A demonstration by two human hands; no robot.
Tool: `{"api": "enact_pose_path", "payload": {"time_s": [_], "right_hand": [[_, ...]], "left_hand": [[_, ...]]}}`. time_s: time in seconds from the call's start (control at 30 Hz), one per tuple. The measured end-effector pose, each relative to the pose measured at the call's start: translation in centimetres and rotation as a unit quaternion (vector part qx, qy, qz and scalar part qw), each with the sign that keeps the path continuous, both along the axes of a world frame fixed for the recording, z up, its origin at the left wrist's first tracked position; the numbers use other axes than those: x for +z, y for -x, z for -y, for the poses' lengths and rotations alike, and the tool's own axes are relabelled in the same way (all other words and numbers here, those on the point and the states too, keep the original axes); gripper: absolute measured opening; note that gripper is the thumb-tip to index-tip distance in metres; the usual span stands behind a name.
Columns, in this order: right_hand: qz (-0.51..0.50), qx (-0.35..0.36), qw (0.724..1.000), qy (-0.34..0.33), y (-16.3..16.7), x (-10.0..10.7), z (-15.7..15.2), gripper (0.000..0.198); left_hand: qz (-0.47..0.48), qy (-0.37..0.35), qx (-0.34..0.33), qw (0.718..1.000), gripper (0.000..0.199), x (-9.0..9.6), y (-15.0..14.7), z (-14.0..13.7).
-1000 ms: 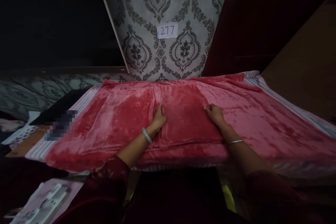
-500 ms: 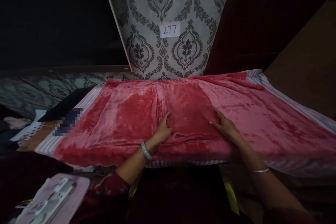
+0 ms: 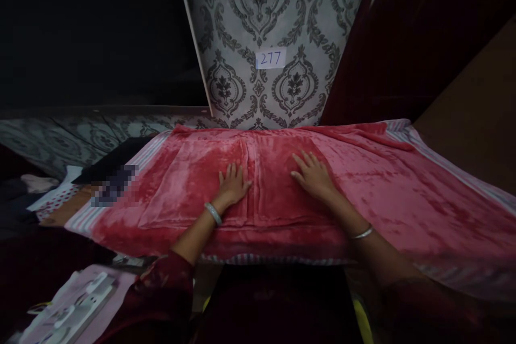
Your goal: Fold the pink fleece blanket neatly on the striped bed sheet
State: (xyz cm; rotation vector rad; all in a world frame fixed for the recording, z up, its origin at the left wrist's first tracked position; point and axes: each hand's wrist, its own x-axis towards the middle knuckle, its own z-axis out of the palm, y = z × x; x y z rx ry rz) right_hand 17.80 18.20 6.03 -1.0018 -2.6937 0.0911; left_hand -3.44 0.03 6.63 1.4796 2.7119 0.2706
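Observation:
Two folded squares of red plush fabric lie side by side on a larger red plush blanket [image 3: 387, 188] with a striped border. My left hand [image 3: 233, 185] rests flat, fingers spread, near the right edge of the left folded square [image 3: 185, 188]. On the right folded square [image 3: 278, 193], my right hand [image 3: 315, 173] lies open with its fingers stretched out. A narrow gap runs between the two squares. Neither hand grips anything.
Behind the blanket stand a patterned wall with a paper label [image 3: 271, 58], a dark screen [image 3: 97, 32] and a dark red panel [image 3: 387, 37]. White power strips [image 3: 86, 306] lie on a pink surface at lower left. A blurred-out object [image 3: 115, 185] sits at the blanket's left edge.
My left hand has moved left from the right square's edge onto the left square. My right hand has shifted from the right square's side onto its top. Both hands have flattened.

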Motion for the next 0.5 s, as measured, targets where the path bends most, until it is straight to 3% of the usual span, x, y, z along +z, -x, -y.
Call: {"api": "enact_pose_path", "payload": {"time_s": [0.1,0.23,0.33,0.5], "right_hand": [[0.053,0.018,0.998,0.009,1.5,-1.8,1.1,0.063],[0.076,0.026,0.997,0.014,1.6,-3.7,2.0,0.062],[0.082,0.022,0.995,0.047,1.5,-3.2,1.8,0.062],[0.046,0.028,0.996,0.078,3.2,-0.5,1.0,0.06]], "left_hand": [[-0.039,0.045,-0.029,0.998,0.072,-1.8,-0.6,0.1],[-0.069,0.055,-0.032,0.996,0.07,-2.4,-0.8,0.4],[-0.065,0.042,-0.032,0.996,0.07,-2.2,-0.5,0.4],[-0.017,-0.024,-0.036,0.999,0.063,-1.2,-0.9,0.4]]}}
